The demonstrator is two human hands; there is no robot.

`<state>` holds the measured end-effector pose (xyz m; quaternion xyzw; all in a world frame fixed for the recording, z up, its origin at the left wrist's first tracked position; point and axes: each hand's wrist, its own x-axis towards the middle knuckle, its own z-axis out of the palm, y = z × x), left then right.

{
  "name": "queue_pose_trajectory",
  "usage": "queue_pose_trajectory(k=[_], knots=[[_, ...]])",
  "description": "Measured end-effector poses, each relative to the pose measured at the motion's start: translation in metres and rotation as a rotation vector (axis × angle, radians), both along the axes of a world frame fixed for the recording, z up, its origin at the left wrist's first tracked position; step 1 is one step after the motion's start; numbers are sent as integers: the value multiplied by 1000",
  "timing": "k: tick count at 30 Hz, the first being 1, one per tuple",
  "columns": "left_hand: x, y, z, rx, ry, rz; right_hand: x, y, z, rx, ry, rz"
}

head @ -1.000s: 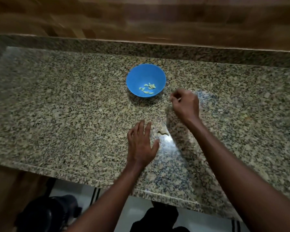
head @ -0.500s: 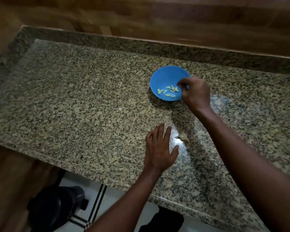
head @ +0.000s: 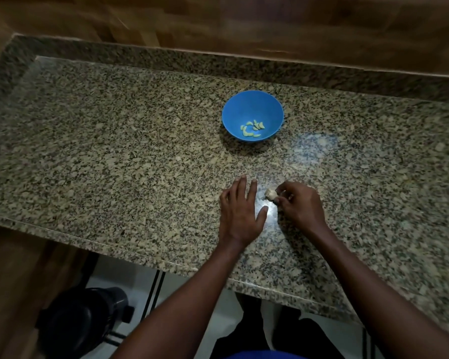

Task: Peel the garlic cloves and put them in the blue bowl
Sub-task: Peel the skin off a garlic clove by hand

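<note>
A blue bowl (head: 252, 104) stands on the granite counter and holds several pale peeled garlic cloves (head: 253, 128). Nearer to me, a small whitish piece of garlic (head: 270, 194) lies on the counter. My right hand (head: 297, 203) has its fingers curled and its fingertips pinch that garlic from the right. My left hand (head: 241, 211) lies flat on the counter just left of the garlic, fingers straight and spread, holding nothing.
The granite counter (head: 114, 151) has a raised back ledge (head: 166, 63) under a wooden wall. Its front edge (head: 140, 260) runs below my hands. A dark round object (head: 81, 322) sits on the floor at lower left.
My right hand has come back from the bowl's rim to the garlic piece near my left hand and taken it in its fingertips. My left hand stayed flat.
</note>
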<state>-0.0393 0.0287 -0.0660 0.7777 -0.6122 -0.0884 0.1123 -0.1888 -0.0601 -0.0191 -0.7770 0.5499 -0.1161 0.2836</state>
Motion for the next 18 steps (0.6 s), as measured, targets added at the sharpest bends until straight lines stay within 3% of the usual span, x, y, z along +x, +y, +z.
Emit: queue_pose_trajectory(k=[5,7,11,15,18], knots=[[-3,0,8,-74,186,60,-1,1,4,80,-24,-92],[-13,0,25,-106,406,104,-7,4,6,109,-49,-98],[-32,1,70,-64,1033,290,-24,13,19,150,-176,-112],[-36,-6,81,-50,1259,356,-41,19,36,125,-277,-129],[-37,-14,86,-23,1425,375,-53,16,49,239,-420,-128]])
